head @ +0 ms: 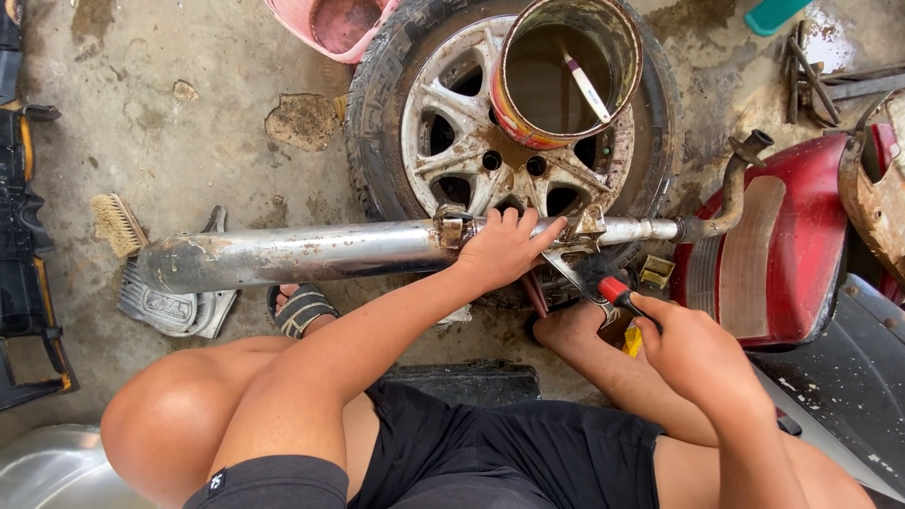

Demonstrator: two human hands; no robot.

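Hidden: scrub brush (117, 224) left of exhaust pipe (377, 250) partly behind its end; paintbrush (603, 281) bristles blurred below pipe | Hands: left hand (500, 250) fingers clasped over pipe mid-length; right hand (693, 353) fingers clenched on paintbrush handle | Place: pipe lies across wheel (509, 123); rusty can (564, 71) atop wheel; stained concrete floor (189, 104)

Scrub brush (118, 224) — pink basin (335, 25) — red fairing (778, 254).

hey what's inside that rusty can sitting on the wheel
Inside the rusty can, which sits on the wheel, there is murky brownish liquid with a white stick-like handle leaning in it. Whatever is at the handle's lower end is hidden below the liquid.
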